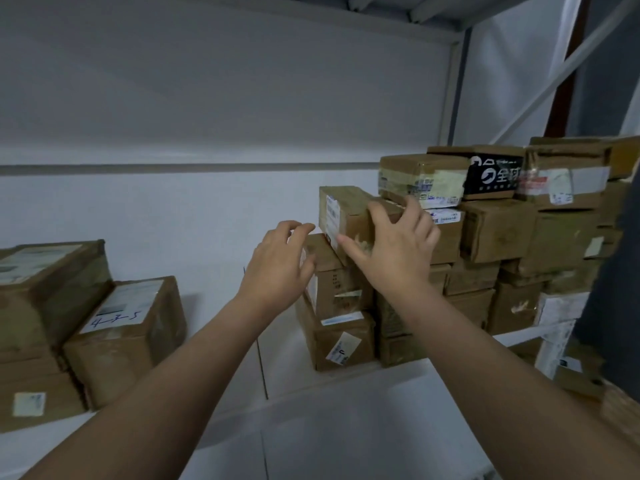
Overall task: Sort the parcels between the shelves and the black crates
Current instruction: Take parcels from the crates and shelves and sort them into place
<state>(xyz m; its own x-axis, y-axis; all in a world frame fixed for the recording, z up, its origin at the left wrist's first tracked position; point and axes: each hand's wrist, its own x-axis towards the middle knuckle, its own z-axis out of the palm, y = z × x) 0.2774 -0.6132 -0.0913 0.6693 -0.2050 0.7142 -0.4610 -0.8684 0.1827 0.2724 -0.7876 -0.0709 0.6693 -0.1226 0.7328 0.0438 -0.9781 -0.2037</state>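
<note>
A small brown cardboard parcel (341, 209) with a white label on its left end lies tilted on top of a stack of parcels (341, 336) on the white shelf (346, 393). My right hand (398, 247) is spread over the parcel's front, thumb at its lower left corner and fingertips at its top edge. My left hand (280, 265) hovers just left of the parcel with loosely curled fingers and holds nothing. No black crate is in view.
More cardboard parcels (495, 233) are stacked several high to the right, one with black printing (491, 178). Another group of boxes (121, 327) sits at the shelf's left. A white shelf post (453, 98) stands behind the stack. A lower shelf with parcels shows at the right.
</note>
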